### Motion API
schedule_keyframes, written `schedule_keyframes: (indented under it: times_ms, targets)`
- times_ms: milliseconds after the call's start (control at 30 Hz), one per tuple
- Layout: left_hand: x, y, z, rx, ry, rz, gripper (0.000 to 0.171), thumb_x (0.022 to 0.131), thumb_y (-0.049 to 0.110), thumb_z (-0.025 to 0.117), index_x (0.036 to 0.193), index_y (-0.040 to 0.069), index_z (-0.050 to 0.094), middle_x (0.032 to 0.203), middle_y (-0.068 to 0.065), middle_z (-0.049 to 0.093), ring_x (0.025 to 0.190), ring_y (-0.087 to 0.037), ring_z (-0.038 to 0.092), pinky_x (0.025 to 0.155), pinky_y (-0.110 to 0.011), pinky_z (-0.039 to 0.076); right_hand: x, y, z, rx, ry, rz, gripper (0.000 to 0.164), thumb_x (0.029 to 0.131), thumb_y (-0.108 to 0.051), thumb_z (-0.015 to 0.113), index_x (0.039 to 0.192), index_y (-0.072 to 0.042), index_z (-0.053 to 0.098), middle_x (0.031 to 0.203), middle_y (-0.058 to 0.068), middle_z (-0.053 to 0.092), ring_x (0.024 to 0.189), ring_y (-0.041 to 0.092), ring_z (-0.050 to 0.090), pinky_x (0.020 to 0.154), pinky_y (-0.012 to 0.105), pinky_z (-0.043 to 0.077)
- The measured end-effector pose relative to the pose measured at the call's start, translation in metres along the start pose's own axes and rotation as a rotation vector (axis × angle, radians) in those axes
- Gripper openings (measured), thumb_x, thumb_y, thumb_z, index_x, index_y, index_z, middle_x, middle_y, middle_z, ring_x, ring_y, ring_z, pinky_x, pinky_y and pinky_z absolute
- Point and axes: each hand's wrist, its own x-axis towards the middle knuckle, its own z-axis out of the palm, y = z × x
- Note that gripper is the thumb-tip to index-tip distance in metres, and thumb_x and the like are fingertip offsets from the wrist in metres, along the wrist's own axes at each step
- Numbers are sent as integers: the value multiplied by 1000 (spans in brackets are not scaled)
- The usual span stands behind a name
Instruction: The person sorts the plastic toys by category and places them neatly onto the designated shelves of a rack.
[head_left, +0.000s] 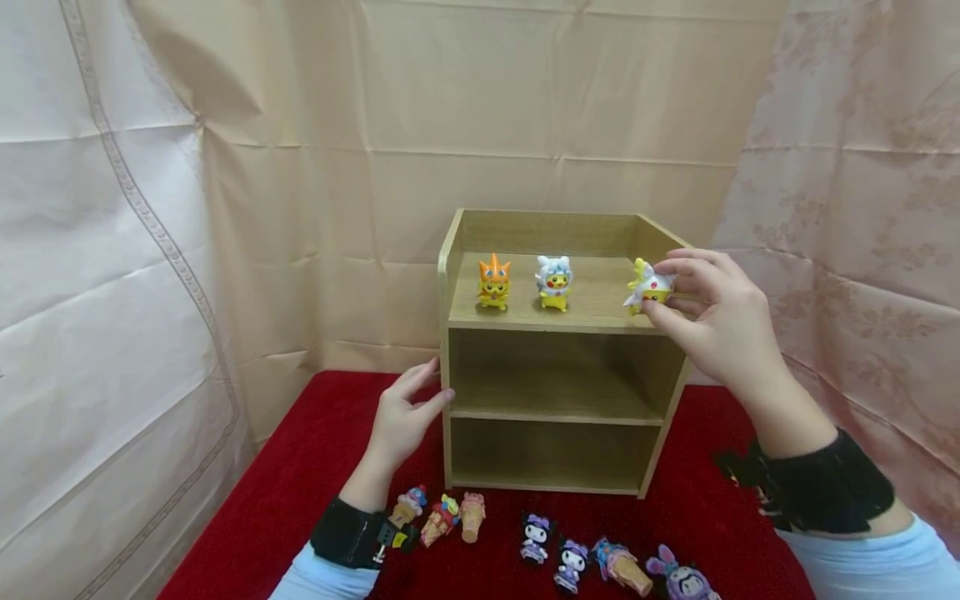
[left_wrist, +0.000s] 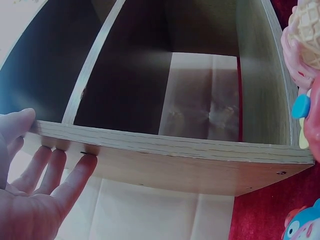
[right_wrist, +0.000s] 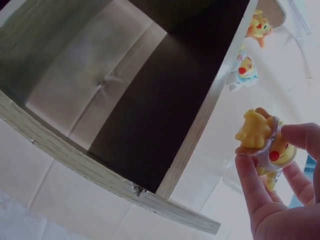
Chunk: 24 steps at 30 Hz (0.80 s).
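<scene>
In the head view my right hand (head_left: 723,312) pinches a small yellow figurine with a white hood (head_left: 651,283) between thumb and fingers. It is at the right end of the top board of a wooden shelf (head_left: 555,327); in the right wrist view the figurine (right_wrist: 258,137) is tilted sideways. An orange-hooded figurine (head_left: 494,285) and a white-and-blue-hooded figurine (head_left: 554,283) stand upright on that board. My left hand (head_left: 405,417) holds the shelf's left side panel, its thumb on the front edge and its fingers (left_wrist: 75,182) against the outer face.
On the red cloth (head_left: 300,467) before the shelf lie several ice-cream-cone figures (head_left: 472,517), two black-and-purple dolls (head_left: 535,537) and a purple rabbit-eared figure (head_left: 684,577). The shelf has a middle compartment (head_left: 555,375) and a lower one. Fabric curtains (head_left: 300,208) surround the table.
</scene>
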Motion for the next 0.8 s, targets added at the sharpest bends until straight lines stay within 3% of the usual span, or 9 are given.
schedule_keyframes:
  times_ms: [267, 367, 600, 800]
  targets:
    - [-1, -1, 0, -14, 1, -5, 51, 87, 2, 69, 134, 0, 51, 126, -14, 57, 112, -16, 54, 80, -35, 54, 15, 3, 4, -27, -18, 81, 31, 77, -5, 76, 106, 2, 65, 120, 7, 56, 93, 14, 59, 72, 9, 48]
    - [0, -1, 0, -12, 2, -6, 51, 87, 2, 69, 134, 0, 52, 126, -14, 57, 112, -17, 54, 80, -34, 54, 19, 5, 5, -20, -29, 97, 32, 78, -7, 76, 108, 1, 66, 121, 8, 55, 91, 17, 61, 72, 8, 48]
    - [0, 0, 0, -10, -2, 2, 51, 87, 2, 69, 134, 0, 51, 126, -15, 56, 112, -21, 54, 79, -35, 55, 27, 9, 7, -120, -47, 113, 30, 80, -16, 75, 106, -3, 67, 118, 9, 57, 86, 20, 66, 66, 0, 42]
    - [1, -1, 0, -13, 4, 8, 50, 87, 2, 69, 134, 0, 52, 126, -15, 56, 111, -18, 54, 79, -35, 55, 29, 16, 12, -116, -57, 128, 28, 80, -15, 74, 105, -4, 67, 114, 9, 58, 87, 20, 66, 66, 0, 42]
